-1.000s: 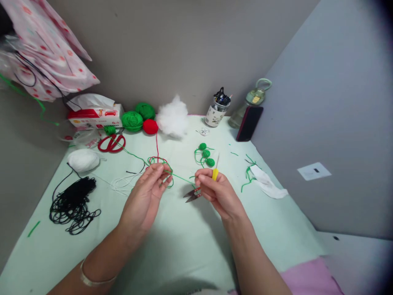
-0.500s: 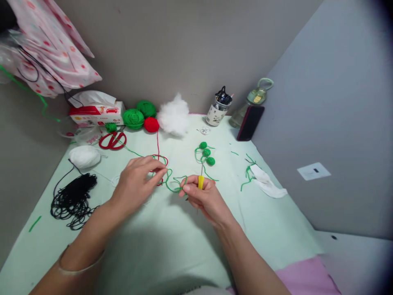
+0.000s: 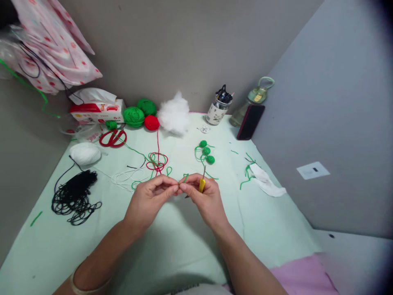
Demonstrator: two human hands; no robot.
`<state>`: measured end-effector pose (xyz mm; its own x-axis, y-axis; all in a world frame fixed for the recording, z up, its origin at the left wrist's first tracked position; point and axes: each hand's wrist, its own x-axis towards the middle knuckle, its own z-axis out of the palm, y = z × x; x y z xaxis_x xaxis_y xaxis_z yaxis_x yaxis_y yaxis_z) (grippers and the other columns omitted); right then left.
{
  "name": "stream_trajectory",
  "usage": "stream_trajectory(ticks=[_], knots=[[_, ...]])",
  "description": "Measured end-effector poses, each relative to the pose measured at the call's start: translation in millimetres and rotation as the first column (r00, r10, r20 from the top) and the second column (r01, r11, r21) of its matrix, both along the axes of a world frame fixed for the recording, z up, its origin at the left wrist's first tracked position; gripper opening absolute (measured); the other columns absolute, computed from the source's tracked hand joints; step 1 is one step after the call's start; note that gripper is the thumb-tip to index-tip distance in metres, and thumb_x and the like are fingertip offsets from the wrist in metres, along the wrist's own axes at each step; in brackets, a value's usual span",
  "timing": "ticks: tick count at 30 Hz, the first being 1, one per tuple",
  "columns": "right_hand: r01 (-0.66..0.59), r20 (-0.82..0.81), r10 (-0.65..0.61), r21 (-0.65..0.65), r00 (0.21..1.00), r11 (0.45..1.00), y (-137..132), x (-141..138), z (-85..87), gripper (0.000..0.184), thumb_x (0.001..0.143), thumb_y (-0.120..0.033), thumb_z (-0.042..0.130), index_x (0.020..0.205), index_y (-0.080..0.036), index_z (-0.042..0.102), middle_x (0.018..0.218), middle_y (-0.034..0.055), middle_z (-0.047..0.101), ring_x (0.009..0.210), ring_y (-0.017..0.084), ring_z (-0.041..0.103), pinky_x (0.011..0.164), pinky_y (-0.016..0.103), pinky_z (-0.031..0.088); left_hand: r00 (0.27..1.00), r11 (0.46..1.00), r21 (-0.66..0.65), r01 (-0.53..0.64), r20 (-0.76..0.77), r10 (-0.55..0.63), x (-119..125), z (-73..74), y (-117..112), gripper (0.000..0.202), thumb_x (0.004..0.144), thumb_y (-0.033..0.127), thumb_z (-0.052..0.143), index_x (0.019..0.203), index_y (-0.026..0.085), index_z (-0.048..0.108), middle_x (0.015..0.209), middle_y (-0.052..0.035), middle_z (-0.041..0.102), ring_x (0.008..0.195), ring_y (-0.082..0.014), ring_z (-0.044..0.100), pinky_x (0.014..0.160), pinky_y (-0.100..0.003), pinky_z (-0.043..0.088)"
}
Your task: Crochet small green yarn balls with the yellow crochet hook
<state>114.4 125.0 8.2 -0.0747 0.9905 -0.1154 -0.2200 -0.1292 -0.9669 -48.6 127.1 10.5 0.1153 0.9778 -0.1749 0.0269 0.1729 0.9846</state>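
Observation:
My left hand [image 3: 150, 196] and my right hand [image 3: 204, 196] meet fingertip to fingertip above the pale green table [image 3: 172, 241]. Both pinch a strand of green yarn [image 3: 185, 177] between them. My right hand also grips a yellow-handled crochet hook [image 3: 202, 183], its metal tip pointing away from me. Behind the hands lies a tangle of red and green yarn [image 3: 156, 160]. Three small green crocheted balls [image 3: 206, 151] lie just beyond my right hand.
At the back stand a tissue box [image 3: 97, 111], green yarn balls [image 3: 138, 112], a red yarn ball [image 3: 151, 122], white stuffing [image 3: 174, 114], a jar [image 3: 217, 111], a bottle [image 3: 252, 100] and a phone [image 3: 250, 122]. Red scissors [image 3: 112, 137], white yarn [image 3: 85, 153] and black cord [image 3: 75, 196] lie left.
My left hand left the yarn tangle and came to meet my right hand. The small snips seen earlier by my right hand no longer show.

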Motion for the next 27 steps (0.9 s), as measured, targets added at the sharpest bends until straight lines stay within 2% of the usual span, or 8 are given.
stream_trajectory(ticks=[3, 6, 9, 11, 15, 20, 23, 27], knots=[[0.051, 0.037, -0.051, 0.011, 0.998, 0.999, -1, 0, -2.9, 0.024, 0.074, -0.040, 0.087, 0.074, -0.020, 0.073, 0.063, -0.0048, 0.062, 0.050, 0.007, 0.042, 0.054, 0.025, 0.042, 0.999, 0.999, 0.025, 0.028, -0.046, -0.027, -2, 0.0, -2, 0.013, 0.082, 0.033, 0.075, 0.078, 0.022, 0.071, 0.074, 0.0005, 0.074, 0.073, -0.0175, 0.073, 0.071, -0.026, 0.055], [0.077, 0.025, -0.077, -0.014, 0.997, 0.997, -1, 2, -9.0, 0.024, 0.073, -0.040, 0.088, 0.077, -0.020, 0.074, 0.067, -0.0051, 0.062, 0.049, 0.005, 0.037, 0.051, 0.024, 0.038, 0.999, 0.998, 0.028, 0.047, -0.015, -0.047, -2, -2.9, -4, 0.013, 0.084, 0.033, 0.074, 0.079, 0.022, 0.069, 0.076, 0.0011, 0.072, 0.074, -0.0171, 0.073, 0.072, -0.025, 0.055], [0.090, 0.013, -0.089, -0.047, 0.996, 0.995, -1, 2, -12.8, 0.026, 0.072, -0.040, 0.088, 0.078, -0.020, 0.073, 0.068, -0.0048, 0.063, 0.048, 0.004, 0.034, 0.047, 0.023, 0.031, 1.000, 0.999, 0.030, 0.019, 0.005, -0.019, 0, -5.7, -6, 0.012, 0.084, 0.033, 0.076, 0.082, 0.022, 0.072, 0.080, 0.0002, 0.073, 0.077, -0.0174, 0.073, 0.073, -0.025, 0.056], [0.092, 0.006, -0.092, -0.054, 0.996, 0.994, -2, 1, -12.3, 0.025, 0.072, -0.040, 0.088, 0.077, -0.020, 0.073, 0.068, -0.0046, 0.062, 0.047, 0.005, 0.033, 0.046, 0.024, 0.031, 0.999, 1.000, 0.008, -0.002, 0.047, 0.002, 2, -6.0, -7, 0.014, 0.083, 0.035, 0.078, 0.089, 0.023, 0.076, 0.086, -0.0015, 0.077, 0.081, -0.0192, 0.074, 0.075, -0.027, 0.057], [0.112, 0.020, -0.112, -0.032, 0.994, 0.993, -4, -5, -6.8, 0.025, 0.073, -0.040, 0.088, 0.075, -0.021, 0.071, 0.067, -0.0035, 0.063, 0.049, 0.007, 0.040, 0.051, 0.025, 0.041, 0.991, 0.997, -0.060, -0.044, 0.126, 0.052, 7, -6.0, -9, 0.020, 0.077, 0.038, 0.084, 0.089, 0.023, 0.078, 0.081, -0.0026, 0.079, 0.078, -0.0224, 0.076, 0.073, -0.030, 0.059], [0.151, 0.056, -0.151, 0.007, 0.987, 0.988, -6, -11, -3.6, 0.022, 0.073, -0.036, 0.086, 0.071, -0.021, 0.071, 0.071, -0.0011, 0.068, 0.058, 0.010, 0.051, 0.057, 0.025, 0.044, 0.989, 0.988, 0.049, -0.144, 0.027, 0.142, 10, -11.6, -10, 0.010, 0.074, 0.031, 0.085, 0.077, 0.024, 0.080, 0.079, -0.0018, 0.079, 0.076, -0.0219, 0.073, 0.076, -0.032, 0.058], [0.143, 0.020, -0.142, -0.013, 0.990, 0.990, -6, -12, -4.2, 0.021, 0.072, -0.034, 0.087, 0.070, -0.021, 0.070, 0.070, -0.0018, 0.068, 0.056, 0.009, 0.049, 0.055, 0.025, 0.042, 0.993, 0.992, 0.039, -0.121, 0.023, 0.120, 9, -13.6, -10, 0.009, 0.075, 0.030, 0.083, 0.075, 0.024, 0.078, 0.077, -0.0010, 0.077, 0.073, -0.0201, 0.072, 0.073, -0.030, 0.057], [0.136, -0.016, -0.137, -0.067, 0.990, 0.988, -6, -12, -5.4, 0.024, 0.069, -0.035, 0.088, 0.070, -0.020, 0.069, 0.066, -0.0031, 0.065, 0.051, 0.007, 0.040, 0.049, 0.024, 0.036, 0.991, 0.999, -0.036, -0.035, 0.126, 0.039, 8, -12.9, -9, 0.014, 0.080, 0.033, 0.081, 0.078, 0.022, 0.072, 0.076, 0.0006, 0.073, 0.072, -0.0181, 0.070, 0.071, -0.028, 0.056]])
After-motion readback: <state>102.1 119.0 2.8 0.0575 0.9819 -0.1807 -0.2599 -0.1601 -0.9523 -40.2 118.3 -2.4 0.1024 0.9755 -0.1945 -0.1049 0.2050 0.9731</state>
